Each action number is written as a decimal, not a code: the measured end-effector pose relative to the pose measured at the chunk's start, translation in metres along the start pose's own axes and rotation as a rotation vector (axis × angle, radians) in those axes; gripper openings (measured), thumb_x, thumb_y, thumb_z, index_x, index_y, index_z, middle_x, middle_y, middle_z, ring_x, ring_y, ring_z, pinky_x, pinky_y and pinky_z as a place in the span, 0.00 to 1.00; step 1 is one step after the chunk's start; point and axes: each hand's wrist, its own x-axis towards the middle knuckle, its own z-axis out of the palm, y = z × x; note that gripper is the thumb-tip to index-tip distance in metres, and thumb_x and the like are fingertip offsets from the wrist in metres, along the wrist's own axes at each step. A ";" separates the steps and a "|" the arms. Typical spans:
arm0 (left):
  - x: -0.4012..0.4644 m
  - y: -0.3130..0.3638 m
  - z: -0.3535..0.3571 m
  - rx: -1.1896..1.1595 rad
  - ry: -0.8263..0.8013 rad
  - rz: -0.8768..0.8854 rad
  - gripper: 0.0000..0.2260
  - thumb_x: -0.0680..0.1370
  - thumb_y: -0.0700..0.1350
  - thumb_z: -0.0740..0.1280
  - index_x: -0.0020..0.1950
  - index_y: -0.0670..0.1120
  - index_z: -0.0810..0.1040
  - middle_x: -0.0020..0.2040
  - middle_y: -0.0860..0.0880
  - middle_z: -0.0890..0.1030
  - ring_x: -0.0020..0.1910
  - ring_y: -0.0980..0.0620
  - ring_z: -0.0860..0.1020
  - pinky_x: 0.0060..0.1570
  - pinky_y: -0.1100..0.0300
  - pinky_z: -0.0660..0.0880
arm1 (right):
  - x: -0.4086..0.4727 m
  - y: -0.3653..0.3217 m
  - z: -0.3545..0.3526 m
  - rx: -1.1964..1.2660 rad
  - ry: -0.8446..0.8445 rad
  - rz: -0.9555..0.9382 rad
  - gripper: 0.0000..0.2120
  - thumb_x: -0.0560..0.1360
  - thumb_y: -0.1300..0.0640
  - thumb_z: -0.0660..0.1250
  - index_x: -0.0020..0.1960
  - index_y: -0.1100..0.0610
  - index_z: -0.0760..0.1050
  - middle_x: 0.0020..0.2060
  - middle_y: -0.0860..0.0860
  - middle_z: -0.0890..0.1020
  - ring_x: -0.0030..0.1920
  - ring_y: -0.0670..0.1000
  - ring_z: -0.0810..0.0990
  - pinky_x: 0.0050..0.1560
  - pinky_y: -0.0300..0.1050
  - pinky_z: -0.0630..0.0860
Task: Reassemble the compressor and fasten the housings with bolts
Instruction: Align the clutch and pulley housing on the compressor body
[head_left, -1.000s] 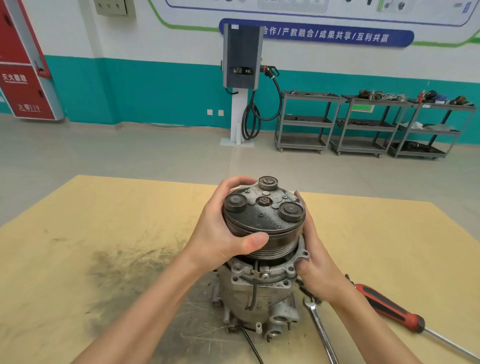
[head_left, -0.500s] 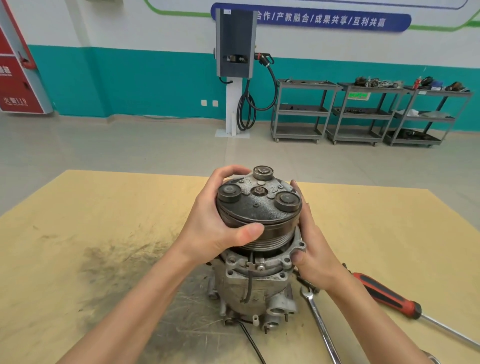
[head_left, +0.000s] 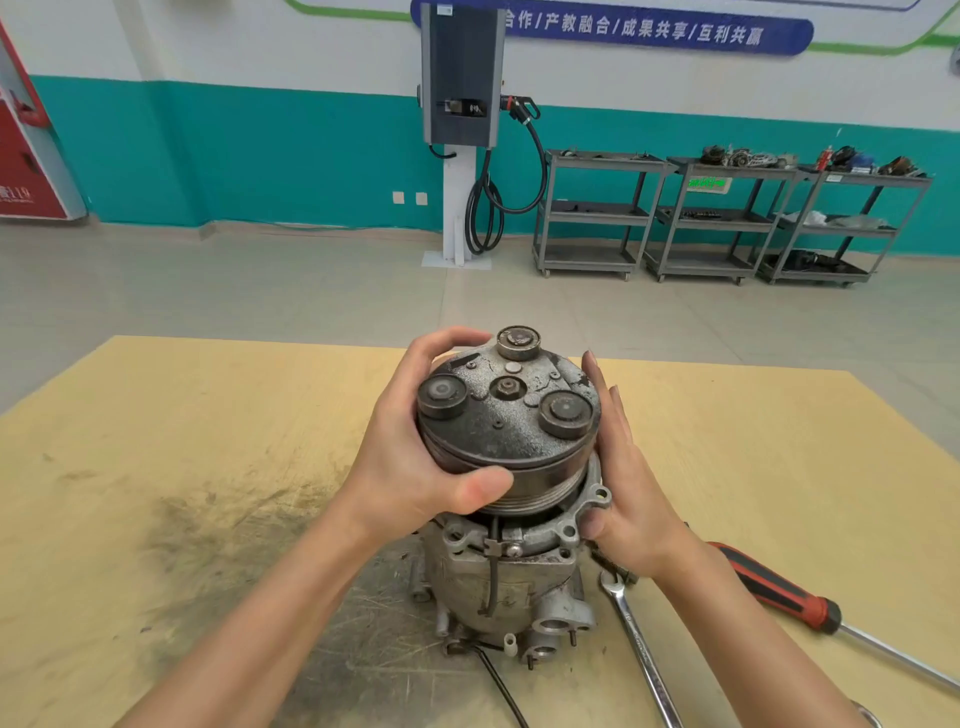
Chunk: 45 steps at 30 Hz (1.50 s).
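Between both hands stands the compressor (head_left: 506, 519): left hand (head_left: 410, 467) grips its pulley, right hand (head_left: 631, 499) presses flat alongside.

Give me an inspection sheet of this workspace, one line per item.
Surface: yellow board, dark greasy smear left of centre.
Job's things: compressor upright; pulley on top; no loose bolts seen.
Clutter: wrench, red screwdriver.
Hands: left hand grips the pulley; right hand with straight fingers against its side.
Cables: black wire down the compressor.
Surroundings: charger post, grey carts.
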 end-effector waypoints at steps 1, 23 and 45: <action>0.000 0.001 0.000 0.009 -0.009 0.005 0.43 0.61 0.64 0.79 0.68 0.44 0.68 0.62 0.46 0.78 0.60 0.44 0.80 0.57 0.55 0.76 | -0.001 0.001 0.001 0.009 0.006 -0.001 0.51 0.68 0.20 0.45 0.79 0.50 0.39 0.79 0.47 0.52 0.79 0.47 0.50 0.73 0.74 0.43; 0.004 0.002 0.000 0.028 -0.024 -0.059 0.46 0.60 0.65 0.79 0.71 0.48 0.65 0.61 0.47 0.80 0.58 0.43 0.82 0.55 0.53 0.78 | 0.005 -0.029 -0.032 0.284 -0.129 0.213 0.61 0.55 0.20 0.66 0.78 0.43 0.42 0.76 0.38 0.59 0.77 0.44 0.56 0.77 0.51 0.55; 0.005 0.002 -0.002 0.051 -0.015 -0.070 0.46 0.60 0.64 0.80 0.70 0.48 0.66 0.60 0.45 0.81 0.57 0.43 0.82 0.55 0.50 0.78 | 0.019 -0.049 -0.006 0.499 0.192 0.197 0.61 0.58 0.28 0.73 0.78 0.59 0.54 0.60 0.47 0.81 0.61 0.47 0.80 0.58 0.39 0.75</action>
